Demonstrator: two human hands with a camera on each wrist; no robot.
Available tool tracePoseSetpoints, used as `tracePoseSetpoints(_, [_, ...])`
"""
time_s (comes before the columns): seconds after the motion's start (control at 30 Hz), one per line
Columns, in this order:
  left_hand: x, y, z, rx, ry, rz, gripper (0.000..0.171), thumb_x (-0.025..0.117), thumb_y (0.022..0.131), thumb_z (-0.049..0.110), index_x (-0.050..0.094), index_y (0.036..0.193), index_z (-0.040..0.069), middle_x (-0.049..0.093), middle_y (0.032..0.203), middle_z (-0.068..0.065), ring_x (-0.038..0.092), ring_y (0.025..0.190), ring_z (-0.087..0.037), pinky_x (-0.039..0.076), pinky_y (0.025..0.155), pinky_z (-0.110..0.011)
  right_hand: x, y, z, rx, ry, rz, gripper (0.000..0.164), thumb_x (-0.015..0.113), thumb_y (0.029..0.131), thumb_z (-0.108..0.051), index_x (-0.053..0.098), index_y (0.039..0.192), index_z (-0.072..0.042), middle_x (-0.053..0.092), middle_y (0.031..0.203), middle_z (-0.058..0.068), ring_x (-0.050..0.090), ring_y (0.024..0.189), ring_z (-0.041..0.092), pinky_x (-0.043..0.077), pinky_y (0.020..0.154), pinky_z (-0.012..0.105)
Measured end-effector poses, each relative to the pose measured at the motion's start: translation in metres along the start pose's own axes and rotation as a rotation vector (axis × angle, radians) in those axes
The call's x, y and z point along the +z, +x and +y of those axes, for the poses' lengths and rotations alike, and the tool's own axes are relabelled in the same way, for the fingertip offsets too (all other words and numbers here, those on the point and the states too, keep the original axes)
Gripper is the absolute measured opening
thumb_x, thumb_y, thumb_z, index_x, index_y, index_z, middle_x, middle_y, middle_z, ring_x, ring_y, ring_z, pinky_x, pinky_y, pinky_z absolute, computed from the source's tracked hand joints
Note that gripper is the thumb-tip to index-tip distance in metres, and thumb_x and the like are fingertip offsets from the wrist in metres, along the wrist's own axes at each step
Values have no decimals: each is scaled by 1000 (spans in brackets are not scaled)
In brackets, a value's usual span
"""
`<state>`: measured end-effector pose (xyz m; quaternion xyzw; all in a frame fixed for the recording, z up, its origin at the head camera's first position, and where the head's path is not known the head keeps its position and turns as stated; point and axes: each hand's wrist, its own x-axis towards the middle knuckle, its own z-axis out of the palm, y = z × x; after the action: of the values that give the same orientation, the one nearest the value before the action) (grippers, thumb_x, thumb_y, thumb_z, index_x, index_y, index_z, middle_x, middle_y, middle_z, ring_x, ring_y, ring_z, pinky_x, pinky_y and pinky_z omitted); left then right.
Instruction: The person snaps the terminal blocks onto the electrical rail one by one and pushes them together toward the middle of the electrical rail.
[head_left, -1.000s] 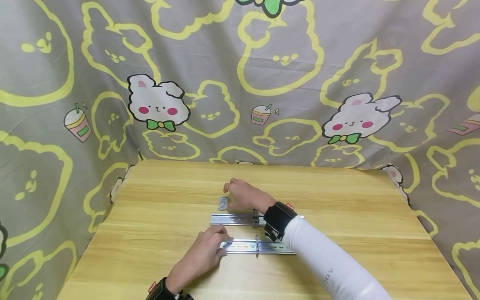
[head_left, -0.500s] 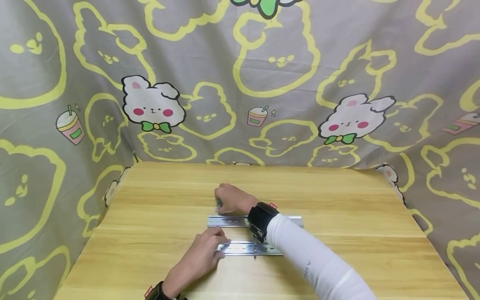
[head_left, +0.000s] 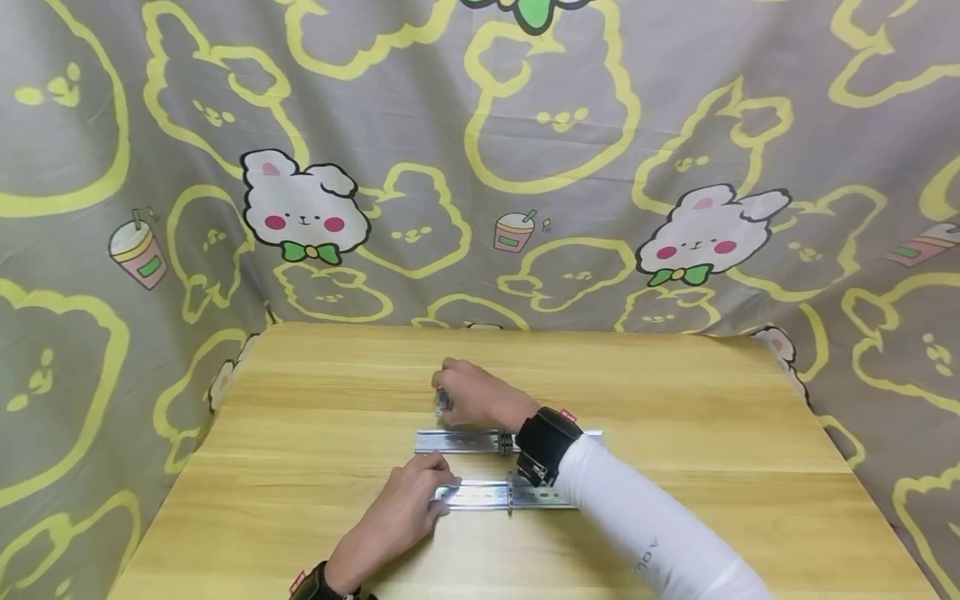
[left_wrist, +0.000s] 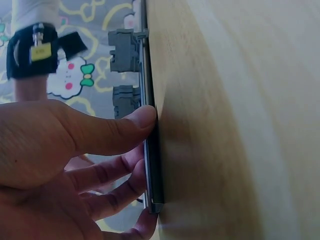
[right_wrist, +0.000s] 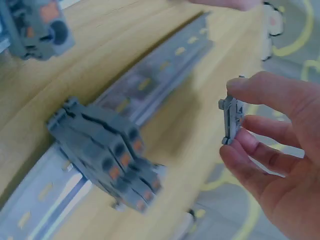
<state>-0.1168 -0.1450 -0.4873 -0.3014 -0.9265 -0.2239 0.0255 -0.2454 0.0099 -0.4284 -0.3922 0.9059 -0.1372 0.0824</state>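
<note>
In the head view my left hand (head_left: 405, 500) grips the left end of the near metal DIN rail (head_left: 476, 497), thumb on one edge and fingers on the other. A grey terminal block (head_left: 510, 493) sits upright across that rail's middle. Beyond the far DIN rail (head_left: 457, 442), my right hand (head_left: 480, 400) pinches a thin grey terminal block (right_wrist: 231, 120) between thumb and fingertips, seen edge-on in the right wrist view. Several grey terminal blocks with orange parts (right_wrist: 107, 150) stand side by side on the far rail. Whether the pinched block touches the table is unclear.
Both rails lie roughly parallel on a wood-grain table (head_left: 315, 425). A patterned grey curtain (head_left: 435, 108) hangs behind and along its sides. My right forearm in a white sleeve (head_left: 645, 517) crosses over the right part of the near rail.
My right hand has closed on the flat grey terminal block that lay on the table beyond the far rail, and now pinches it. The left hand keeps its hold on the near rail.
</note>
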Motion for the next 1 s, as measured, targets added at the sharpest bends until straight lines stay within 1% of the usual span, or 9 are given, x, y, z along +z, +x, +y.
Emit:
tracePoseSetpoints(0.13, [-3,0,-1,-25,3,7,23,80,73,5,77,96,9,61,96,1,58,93,-21,49,66,-42,-16,-16,-4,-55,-39,50,50,76,79,-22,65,123,-1,59,109,7,53,88,15,51,74,27])
tracePoseSetpoints(0.23, [-4,2,0,-26,9,0,24,80,73,6,77,97,9,62,97,1,58,94,-22,50,68,-43,-25,-35,-4,-48,-35,86,50,76,80,-24,65,124,-3,58,106,5,53,86,13,52,72,25])
tracePoseSetpoints(0.37, [-4,3,2,-21,9,-12,25,79,74,6,78,98,8,62,97,0,58,93,-22,51,68,-44,-31,-66,1,-44,7,119,50,75,81,-24,63,126,-5,56,107,3,53,87,12,52,70,23])
tracePoseSetpoints(0.47, [-2,3,3,-21,-1,-12,24,79,74,5,78,97,8,62,96,0,58,91,-21,51,67,-43,-31,-89,4,-55,37,131,50,75,80,-22,63,126,-6,56,109,2,54,89,13,53,71,24])
tracePoseSetpoints(0.63, [-1,2,4,-28,-9,-6,24,80,74,6,78,97,7,63,96,0,58,92,-21,52,70,-44,-28,-127,6,-47,90,169,47,74,79,-21,64,123,-10,55,111,-1,56,92,14,54,75,25])
tracePoseSetpoints(0.87, [-1,1,6,-51,-12,-18,24,79,75,6,78,99,7,63,97,-1,58,93,-21,52,71,-45,-22,-167,15,-31,108,219,42,76,77,-18,62,116,-14,55,111,-4,53,92,8,54,75,25])
tracePoseSetpoints(1.0, [1,0,8,-53,-16,-20,23,79,75,7,78,99,7,63,98,0,58,95,-22,51,72,-45,-18,-186,20,-10,132,255,43,77,73,-16,61,113,-14,56,110,-5,57,94,10,56,76,28])
